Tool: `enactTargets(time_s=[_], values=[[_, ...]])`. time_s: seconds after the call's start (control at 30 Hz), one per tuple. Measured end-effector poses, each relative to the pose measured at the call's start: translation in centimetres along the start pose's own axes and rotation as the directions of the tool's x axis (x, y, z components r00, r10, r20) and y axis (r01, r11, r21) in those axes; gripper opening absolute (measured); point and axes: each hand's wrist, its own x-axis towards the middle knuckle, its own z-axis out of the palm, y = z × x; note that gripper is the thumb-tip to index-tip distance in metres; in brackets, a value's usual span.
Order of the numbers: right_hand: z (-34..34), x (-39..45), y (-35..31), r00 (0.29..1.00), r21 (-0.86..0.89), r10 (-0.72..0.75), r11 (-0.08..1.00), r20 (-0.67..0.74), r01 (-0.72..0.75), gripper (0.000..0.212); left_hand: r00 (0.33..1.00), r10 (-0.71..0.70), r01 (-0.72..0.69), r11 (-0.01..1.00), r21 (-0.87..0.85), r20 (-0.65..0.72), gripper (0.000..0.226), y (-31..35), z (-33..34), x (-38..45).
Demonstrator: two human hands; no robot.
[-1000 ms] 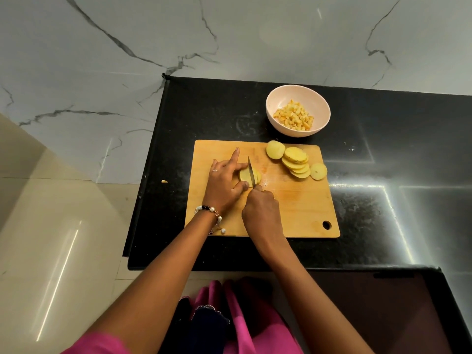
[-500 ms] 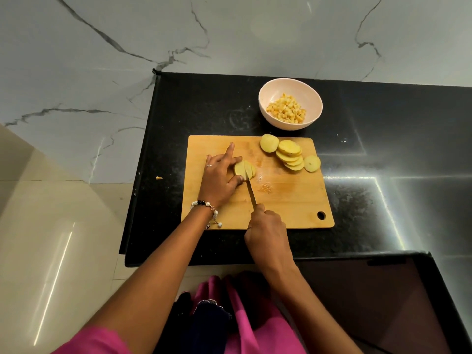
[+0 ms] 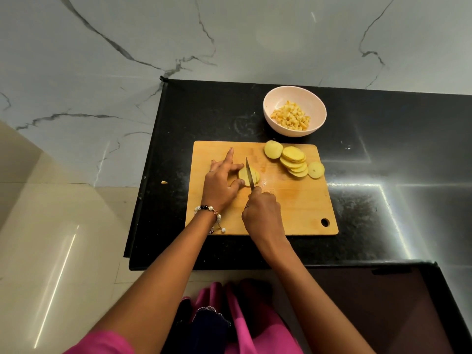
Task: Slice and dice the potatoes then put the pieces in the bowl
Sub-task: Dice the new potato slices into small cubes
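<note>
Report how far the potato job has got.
Done: diced pieces already sit in the bowl. In hand: the left hand steadies a potato stack while the right hand works the knife through it. Left: round slices on the board remain undiced.

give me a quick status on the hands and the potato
Left hand steadies potato, right hand grips knife, blade in the potato. Slices wait on board. Nothing blocking.
</note>
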Motion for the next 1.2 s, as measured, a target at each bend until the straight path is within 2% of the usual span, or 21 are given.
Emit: enactTargets(time_s=[0.23,0.47,0.73,0.97,1.2], values=[[-2.1,0.5,-1.1,0.997,0.028,-0.074,0.997,0.032,0.073,0.030,1.000,0.023,-0.023,1.000,-0.010,-0.014,0.079,-0.4,0.3,0.2],[-0.6,-0.2,-1.2,0.989,-0.037,-0.147,0.988,-0.003,0.147,0.032,0.999,0.025,-0.025,1.000,-0.003,-0.042,0.078,-0.4,0.6,0.1],[-1.0,-5.9,0.0,0.989,-0.066,0.013,0.998,0.147,-0.004,0.035,1.000,-0.001,0.001,1.000,0.017,-0.019,0.078,-0.2,0.4,0.0],[-2.2,-2.8,-0.9,0.999,0.005,0.028,1.000,0.018,-0.028,0.031,0.997,-0.075,0.075,0.997,0.015,-0.020,0.082,0.1,0.1,-0.1],[-1.8,-0.9,-1.3,0.999,0.011,-0.003,1.000,0.051,0.002,0.026,0.994,-0.066,0.066,0.998,0.004,-0.092,0.079,-0.1,0.2,-0.2]])
